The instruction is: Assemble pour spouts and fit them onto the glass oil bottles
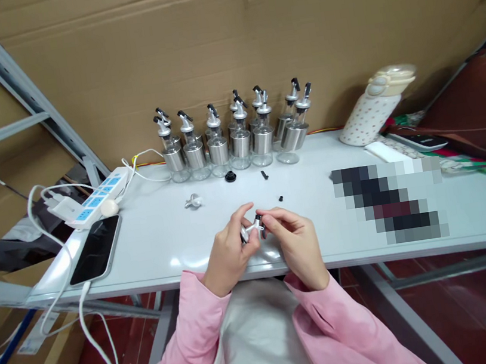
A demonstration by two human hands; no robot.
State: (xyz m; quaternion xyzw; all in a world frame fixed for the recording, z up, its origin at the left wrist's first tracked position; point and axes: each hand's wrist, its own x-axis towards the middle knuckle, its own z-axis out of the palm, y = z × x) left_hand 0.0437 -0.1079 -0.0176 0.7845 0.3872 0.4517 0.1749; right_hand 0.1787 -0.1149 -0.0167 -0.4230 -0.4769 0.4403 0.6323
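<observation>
Table [477, 209]: 1, pale grey.
Bottles [240, 144]: I count 6 in the front row; those behind are partly hidden, number uncertain.
Flask [369, 113]: 1, right of the bottles, tilted in view.
Power strip [102, 195]: 1, table's left end.
Hands: 2; left hand [230, 244] grasping the spout [255, 225], right hand [299, 243] pinching its black end.
Spout: 1, between both hands, near the table's front edge.
Silver fitting [193, 201]: 1, loose.
Black parts: 3, loose: stopper [230, 176], lever [264, 175], plug [280, 199].
</observation>
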